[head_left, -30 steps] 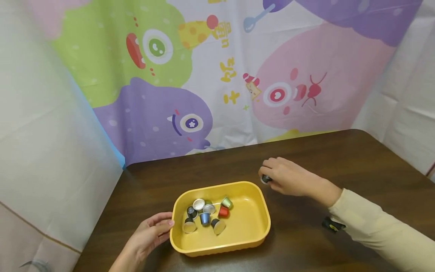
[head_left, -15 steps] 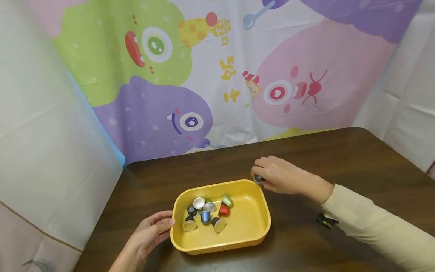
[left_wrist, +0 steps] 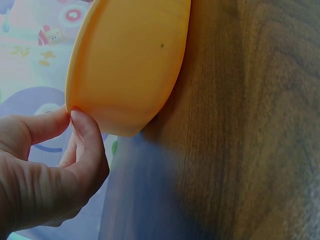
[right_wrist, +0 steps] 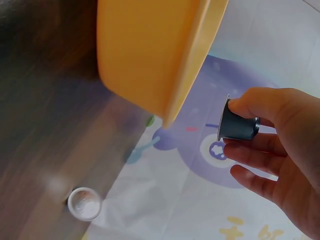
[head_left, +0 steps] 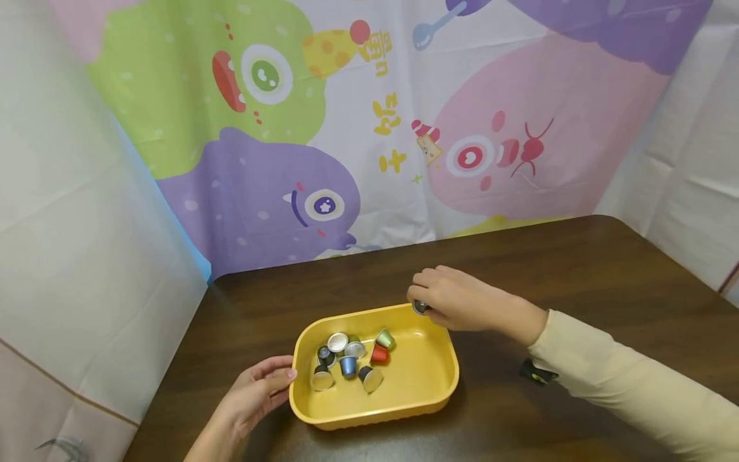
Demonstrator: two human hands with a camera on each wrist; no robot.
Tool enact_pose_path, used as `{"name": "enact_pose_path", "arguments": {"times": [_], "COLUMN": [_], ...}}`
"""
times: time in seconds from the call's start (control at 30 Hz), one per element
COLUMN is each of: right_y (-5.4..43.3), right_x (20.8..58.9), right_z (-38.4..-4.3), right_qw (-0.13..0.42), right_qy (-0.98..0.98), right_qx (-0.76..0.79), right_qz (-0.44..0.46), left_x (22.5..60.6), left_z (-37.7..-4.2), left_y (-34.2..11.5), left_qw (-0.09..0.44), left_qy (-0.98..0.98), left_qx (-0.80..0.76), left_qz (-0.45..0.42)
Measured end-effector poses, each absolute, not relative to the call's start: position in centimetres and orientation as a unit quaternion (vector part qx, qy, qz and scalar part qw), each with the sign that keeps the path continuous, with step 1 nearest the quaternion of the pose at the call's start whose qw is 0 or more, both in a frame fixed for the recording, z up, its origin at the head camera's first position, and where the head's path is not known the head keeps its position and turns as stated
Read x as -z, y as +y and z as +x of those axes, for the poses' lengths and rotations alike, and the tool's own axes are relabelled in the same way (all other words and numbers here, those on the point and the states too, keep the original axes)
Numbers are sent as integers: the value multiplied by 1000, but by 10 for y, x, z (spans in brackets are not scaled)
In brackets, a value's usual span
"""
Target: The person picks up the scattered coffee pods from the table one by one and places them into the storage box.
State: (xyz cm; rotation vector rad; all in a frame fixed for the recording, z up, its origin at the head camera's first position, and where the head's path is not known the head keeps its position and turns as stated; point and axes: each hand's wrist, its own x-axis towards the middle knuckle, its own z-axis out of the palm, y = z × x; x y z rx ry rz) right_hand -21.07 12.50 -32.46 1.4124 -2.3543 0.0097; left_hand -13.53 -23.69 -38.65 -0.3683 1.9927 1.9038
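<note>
My left hand (head_left: 256, 391) pinches the left rim of a yellow basin (head_left: 375, 420), thumb and finger meeting at the edge in the left wrist view. Between the thumb and fingertips of my right hand (head_left: 458, 298) is a dark coffee capsule (right_wrist: 239, 122), its flanged lid facing the basin in the right wrist view. That hand is above the basin's far right corner. Several capsules lie in the basin's left half, among them a blue capsule (head_left: 348, 366), a red capsule (head_left: 379, 354), a green capsule (head_left: 385, 339) and a black capsule with a gold lid (head_left: 370, 378).
The basin stands on a dark wooden table (head_left: 554, 282). Another capsule with a silvery lid (right_wrist: 84, 204) sits on the table in the right wrist view. A cartoon-print curtain (head_left: 392, 128) hangs behind the table, and white sheets (head_left: 75, 192) flank it.
My right hand has carried the dark capsule leftward, from beside the basin to over its far right corner. The left hand keeps its grip on the rim.
</note>
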Motion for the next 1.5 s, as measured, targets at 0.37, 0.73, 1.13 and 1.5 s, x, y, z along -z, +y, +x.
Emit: {"name": "enact_pose_path", "arguments": {"times": [0.37, 0.73, 1.13, 1.5], "right_y": [108, 96, 79, 62], "right_x": [312, 312, 310, 312], "right_z": [-205, -205, -203, -205], "right_qw": [183, 173, 170, 160], "right_qy": [-837, -834, -828, -821], "right_qx": [10, 8, 18, 26], "right_qz": [516, 524, 534, 548], "left_x": [386, 387, 387, 386], "left_z": [-135, -135, -136, -135], "left_y": [-238, -240, -239, -238], "left_qw": [189, 189, 192, 194], "left_qy": [699, 696, 700, 694], "left_qx": [-679, -683, -677, -682], "left_qz": [-120, -117, -122, -121]}}
